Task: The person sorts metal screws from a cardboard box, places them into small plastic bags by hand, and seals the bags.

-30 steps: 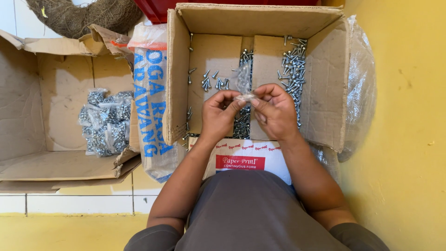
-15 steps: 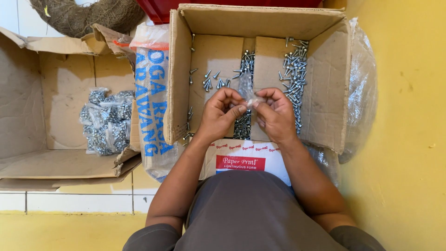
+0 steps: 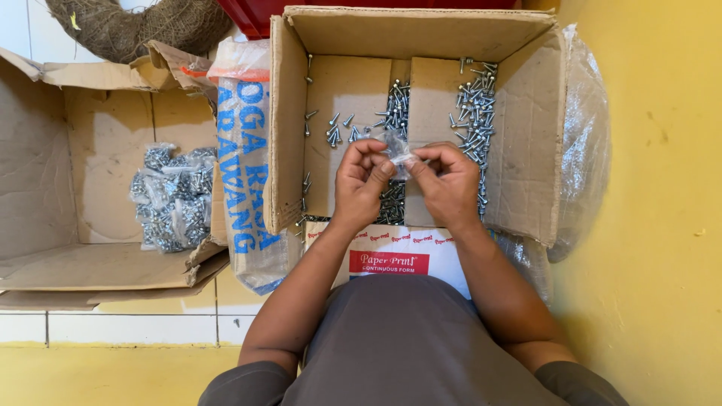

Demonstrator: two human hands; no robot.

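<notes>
clear glossy plastic bag, shiny metal screws (matt cardboard box)

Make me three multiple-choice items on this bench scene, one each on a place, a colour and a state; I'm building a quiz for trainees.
1. Where do the filled clear bags of screws lie?
A. in the open box on the left
B. on the yellow floor
C. in the person's lap

2. What colour is the surface to the right of the box of loose screws?
A. yellow
B. green
C. black

3. What are the left hand and right hand doing?
A. resting flat on the box rim
B. together pinching a small clear plastic bag
C. each holding a screwdriver

Answers: 1 A, the bags sit heaped inside the left carton. 2 A, that surface is plainly yellow. 3 B, fingertips of both hands meet on the bag above the box.
</notes>
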